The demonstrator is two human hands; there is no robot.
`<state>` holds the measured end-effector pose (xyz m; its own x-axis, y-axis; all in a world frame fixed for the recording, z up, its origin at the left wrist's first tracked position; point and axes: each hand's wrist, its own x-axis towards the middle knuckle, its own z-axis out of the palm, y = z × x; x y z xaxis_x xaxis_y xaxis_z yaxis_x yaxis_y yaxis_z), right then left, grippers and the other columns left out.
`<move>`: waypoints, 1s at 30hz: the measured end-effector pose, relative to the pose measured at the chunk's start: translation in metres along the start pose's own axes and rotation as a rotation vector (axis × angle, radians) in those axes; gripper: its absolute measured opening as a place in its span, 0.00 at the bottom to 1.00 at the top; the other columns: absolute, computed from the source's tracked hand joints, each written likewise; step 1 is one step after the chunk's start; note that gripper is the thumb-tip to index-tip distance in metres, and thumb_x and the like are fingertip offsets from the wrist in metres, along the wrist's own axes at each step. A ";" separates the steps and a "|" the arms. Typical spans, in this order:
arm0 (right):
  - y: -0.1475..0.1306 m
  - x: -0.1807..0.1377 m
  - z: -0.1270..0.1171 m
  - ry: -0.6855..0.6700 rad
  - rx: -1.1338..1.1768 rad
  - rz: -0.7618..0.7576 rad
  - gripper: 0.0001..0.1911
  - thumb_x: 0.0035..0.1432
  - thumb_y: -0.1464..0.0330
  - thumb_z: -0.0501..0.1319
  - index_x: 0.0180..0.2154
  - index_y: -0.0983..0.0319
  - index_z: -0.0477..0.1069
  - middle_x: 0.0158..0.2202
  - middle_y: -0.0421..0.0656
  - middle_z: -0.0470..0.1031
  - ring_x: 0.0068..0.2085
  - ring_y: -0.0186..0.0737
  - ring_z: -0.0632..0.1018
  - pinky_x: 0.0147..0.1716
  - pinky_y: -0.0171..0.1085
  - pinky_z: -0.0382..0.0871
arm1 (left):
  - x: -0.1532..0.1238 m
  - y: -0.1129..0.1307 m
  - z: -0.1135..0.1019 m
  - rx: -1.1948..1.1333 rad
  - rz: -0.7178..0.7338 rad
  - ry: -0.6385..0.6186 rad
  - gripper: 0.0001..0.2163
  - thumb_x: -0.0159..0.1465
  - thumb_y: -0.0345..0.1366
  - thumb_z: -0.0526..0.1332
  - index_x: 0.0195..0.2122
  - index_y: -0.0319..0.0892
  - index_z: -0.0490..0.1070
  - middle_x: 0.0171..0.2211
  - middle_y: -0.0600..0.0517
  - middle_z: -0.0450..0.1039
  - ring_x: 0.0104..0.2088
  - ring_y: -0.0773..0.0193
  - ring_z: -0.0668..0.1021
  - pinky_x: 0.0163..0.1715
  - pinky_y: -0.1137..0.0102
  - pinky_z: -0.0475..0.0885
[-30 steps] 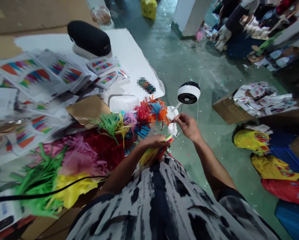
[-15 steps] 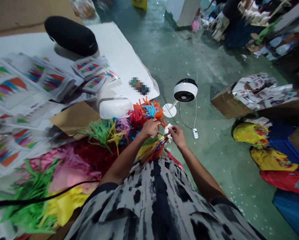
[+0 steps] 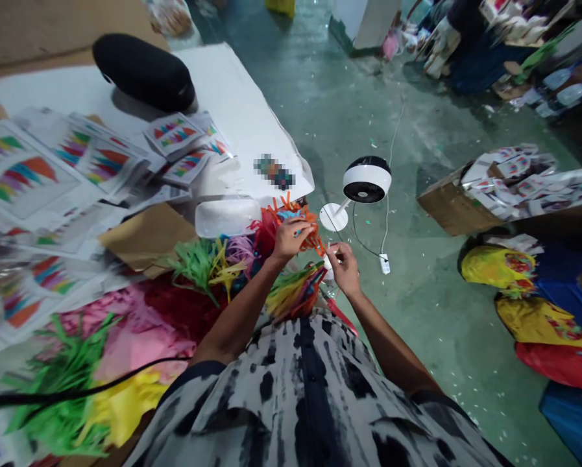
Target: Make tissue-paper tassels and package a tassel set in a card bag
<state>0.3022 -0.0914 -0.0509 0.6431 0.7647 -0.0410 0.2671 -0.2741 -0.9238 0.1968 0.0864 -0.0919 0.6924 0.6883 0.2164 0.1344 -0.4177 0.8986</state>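
Observation:
My left hand (image 3: 291, 237) is closed on an orange paper tassel (image 3: 298, 220) in a row of fringed tassels at the table's right edge. Just right of it, my right hand (image 3: 343, 266) pinches a small white object that I cannot name, with a thin string running from it. A multicoloured bundle of tissue strips (image 3: 295, 290) hangs between my forearms against my black-and-white shirt. Green, yellow and pink tassels (image 3: 207, 259) lie left of my left hand.
Printed packaging cards (image 3: 91, 162) cover the table, with a black oval object (image 3: 142, 71) at the back. A small white fan (image 3: 366, 181) stands on the green floor. A card-filled cardboard box (image 3: 470, 201) and coloured bags (image 3: 529, 311) sit at right. Loose tissue (image 3: 76, 363) piles lower left.
My left hand rose from the bundle at my waist up to the orange tassel. My right hand drew in and down toward my body.

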 end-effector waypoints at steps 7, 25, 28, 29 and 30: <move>-0.034 0.003 0.024 -0.216 0.049 -0.188 0.15 0.68 0.54 0.61 0.37 0.58 0.74 0.63 0.50 0.69 0.57 0.49 0.74 0.47 0.43 0.71 | -0.027 0.010 -0.034 -0.229 -0.130 0.179 0.18 0.68 0.51 0.62 0.40 0.40 0.81 0.41 0.46 0.82 0.40 0.61 0.81 0.43 0.67 0.75; -0.047 -0.008 0.062 -0.587 0.404 0.219 0.21 0.55 0.50 0.72 0.31 0.58 0.71 0.24 0.35 0.64 0.25 0.32 0.62 0.24 0.34 0.53 | -0.090 0.035 -0.065 -0.621 -0.394 0.235 0.13 0.61 0.46 0.70 0.34 0.40 0.82 0.29 0.52 0.79 0.29 0.66 0.76 0.32 0.71 0.72; -0.043 -0.009 0.062 -0.622 0.410 0.280 0.20 0.54 0.50 0.72 0.32 0.58 0.72 0.24 0.35 0.66 0.24 0.32 0.63 0.23 0.34 0.51 | -0.094 0.035 -0.063 -0.701 -0.432 0.233 0.12 0.60 0.45 0.71 0.36 0.40 0.83 0.30 0.52 0.79 0.29 0.67 0.76 0.31 0.72 0.71; -0.041 -0.009 0.062 -0.632 0.419 0.288 0.19 0.53 0.51 0.72 0.32 0.58 0.72 0.24 0.35 0.66 0.24 0.32 0.63 0.23 0.34 0.51 | -0.096 0.034 -0.062 -0.727 -0.441 0.232 0.13 0.60 0.45 0.72 0.37 0.40 0.83 0.30 0.52 0.80 0.29 0.67 0.76 0.31 0.72 0.71; -0.039 -0.009 0.063 -0.640 0.432 0.292 0.19 0.53 0.51 0.73 0.31 0.58 0.72 0.24 0.35 0.66 0.24 0.32 0.63 0.23 0.34 0.51 | -0.097 0.033 -0.061 -0.751 -0.449 0.230 0.13 0.59 0.45 0.72 0.38 0.41 0.84 0.31 0.51 0.81 0.30 0.67 0.77 0.31 0.72 0.71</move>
<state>0.2408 -0.0512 -0.0380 0.0755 0.9176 -0.3903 -0.2313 -0.3646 -0.9020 0.0906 0.0420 -0.0598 0.5164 0.8285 -0.2166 -0.1957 0.3604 0.9120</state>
